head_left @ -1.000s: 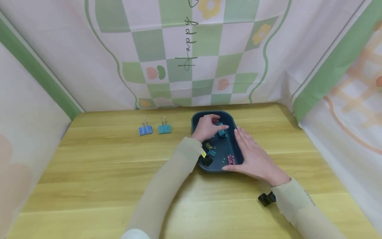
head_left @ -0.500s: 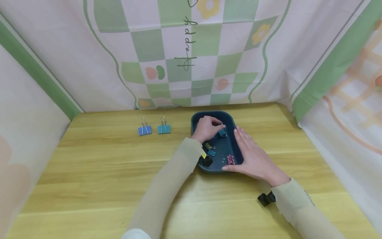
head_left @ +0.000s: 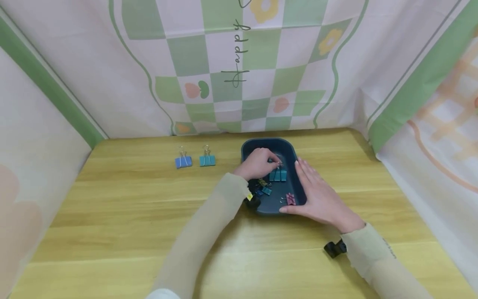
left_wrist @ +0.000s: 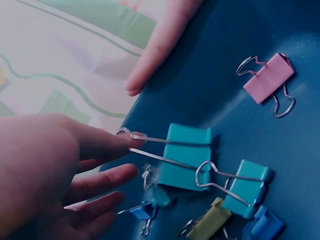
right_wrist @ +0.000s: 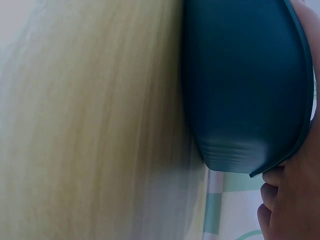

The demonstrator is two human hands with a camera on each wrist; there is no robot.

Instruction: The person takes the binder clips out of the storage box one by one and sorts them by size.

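Note:
My left hand (head_left: 259,163) reaches into a dark blue tray (head_left: 275,203) and pinches the wire handle of a large teal binder clip (left_wrist: 185,159) between thumb and finger. Its other fingers extend loosely. Right beside that clip in the left wrist view lies a smaller teal binder clip (left_wrist: 246,187), with a yellow clip (left_wrist: 210,220) and blue ones close by. A pink binder clip (head_left: 290,199) rests apart near the tray's front right. Along the tray's right rim, my right hand (head_left: 323,203) lies with straight fingers, its thumb at the front corner.
On the wooden table (head_left: 123,207), left of the tray, a blue binder clip (head_left: 183,162) and a teal binder clip (head_left: 207,160) stand side by side. A patterned cloth (head_left: 224,54) hangs behind the table. Black wrist gear (head_left: 335,248) sits under the right sleeve.
My left hand has drawn slightly toward the near side of the tray, and the large teal clip has turned and come nearer with it. The right hand stays at the rim.

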